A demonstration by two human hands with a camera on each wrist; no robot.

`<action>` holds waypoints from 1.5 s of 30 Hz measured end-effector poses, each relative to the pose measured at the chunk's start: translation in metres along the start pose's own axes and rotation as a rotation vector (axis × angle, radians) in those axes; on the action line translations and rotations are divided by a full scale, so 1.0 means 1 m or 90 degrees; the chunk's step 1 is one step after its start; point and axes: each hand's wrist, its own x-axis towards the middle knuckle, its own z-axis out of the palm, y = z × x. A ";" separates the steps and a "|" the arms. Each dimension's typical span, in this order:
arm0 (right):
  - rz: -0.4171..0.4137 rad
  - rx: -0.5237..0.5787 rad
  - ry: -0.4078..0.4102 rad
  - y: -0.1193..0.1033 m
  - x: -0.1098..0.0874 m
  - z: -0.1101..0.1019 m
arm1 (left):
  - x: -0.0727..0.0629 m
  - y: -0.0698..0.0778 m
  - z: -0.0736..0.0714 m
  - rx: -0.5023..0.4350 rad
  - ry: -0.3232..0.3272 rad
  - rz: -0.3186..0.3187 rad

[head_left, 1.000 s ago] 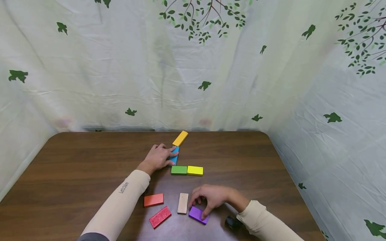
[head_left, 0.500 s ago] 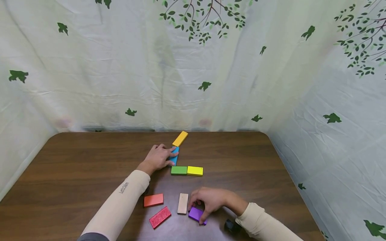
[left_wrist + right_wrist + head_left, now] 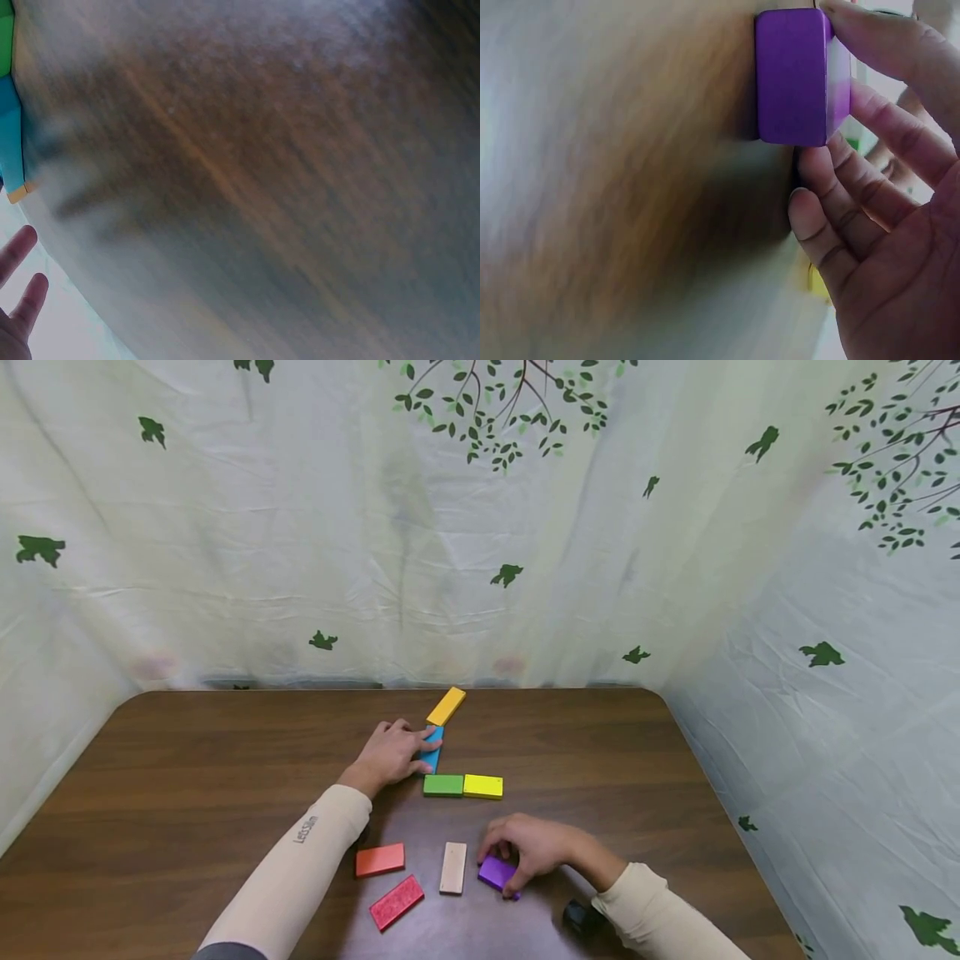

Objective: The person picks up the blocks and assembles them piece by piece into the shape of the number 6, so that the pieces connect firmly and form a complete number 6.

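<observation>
Near the table's front, my right hand (image 3: pixel 536 846) holds a purple block (image 3: pixel 497 872) with the thumb on its near edge and fingers at its far side. In the right wrist view, the purple block (image 3: pixel 793 76) shows its end face, with the thumb (image 3: pixel 885 41) along one side. My left hand (image 3: pixel 388 752) rests its thumb and fingers on a blue block (image 3: pixel 431 752) farther back. The blue block's far end meets an orange-yellow block (image 3: pixel 446 706). A green block (image 3: pixel 443 786) lies at its near end, end to end with a yellow block (image 3: pixel 483 787).
Left of the purple block lies a pale wooden block (image 3: pixel 453 868). Farther left are an orange-red block (image 3: pixel 380 860) and a red block (image 3: pixel 397 902). All sit on a brown wood table (image 3: pixel 225 752), with a leaf-print curtain (image 3: pixel 405 527) behind it.
My right hand's thumb has shifted to the purple block's near edge, and the block has moved slightly away from me and to the right. The left hand stays on the blue block.
</observation>
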 end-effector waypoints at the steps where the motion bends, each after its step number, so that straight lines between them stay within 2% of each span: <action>1: 0.003 0.006 0.007 0.003 -0.001 -0.001 | 0.000 0.000 0.000 0.001 0.000 0.000; 16: 0.071 0.055 0.106 0.034 -0.021 -0.018 | 0.000 0.001 -0.002 -0.002 -0.004 0.001; 22: 0.107 0.063 0.168 0.048 -0.025 -0.021 | 0.000 0.001 -0.002 -0.004 -0.006 -0.002; 29: 0.155 0.072 0.219 0.054 -0.024 -0.024 | -0.001 0.001 -0.002 -0.008 -0.003 0.000; 39: 0.146 0.056 0.258 0.058 -0.020 -0.025 | 0.001 0.001 -0.002 0.000 -0.001 -0.002; 45: 0.128 0.055 0.240 0.059 -0.023 -0.025 | 0.001 0.001 -0.001 0.000 -0.003 -0.005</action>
